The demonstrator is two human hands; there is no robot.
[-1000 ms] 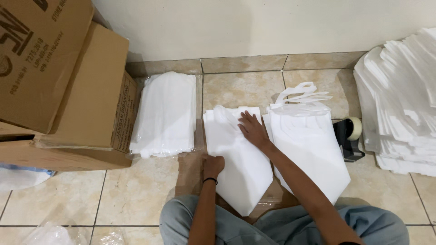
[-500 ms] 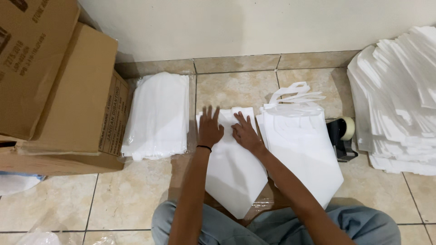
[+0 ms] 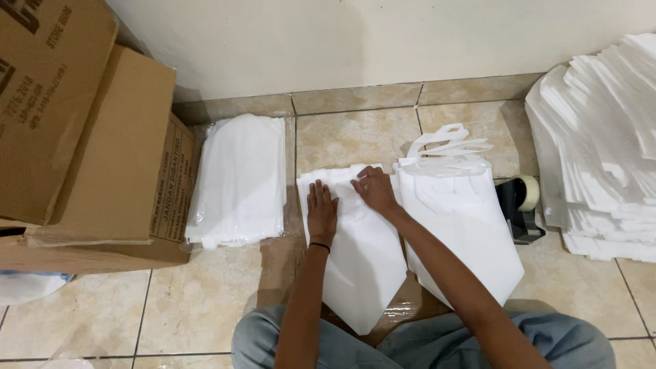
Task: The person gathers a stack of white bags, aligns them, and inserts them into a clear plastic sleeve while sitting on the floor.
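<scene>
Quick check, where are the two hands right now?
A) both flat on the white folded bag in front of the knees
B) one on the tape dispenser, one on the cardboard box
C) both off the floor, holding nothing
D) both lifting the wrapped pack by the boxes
A: the left hand and right hand both rest on the upper end of the white folded bag, nowhere near the tape dispenser.

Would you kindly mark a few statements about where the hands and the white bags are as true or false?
1. Both hands, left hand and right hand, rest on the folded white bag. True.
2. The tape dispenser sits left of the cardboard boxes. False: it is on the right, beside the pile of bags with handles.
3. A plastic-wrapped white bundle lies next to the boxes. True.
4. The right hand holds the tape dispenser. False: it lies flat on the bag.
</scene>
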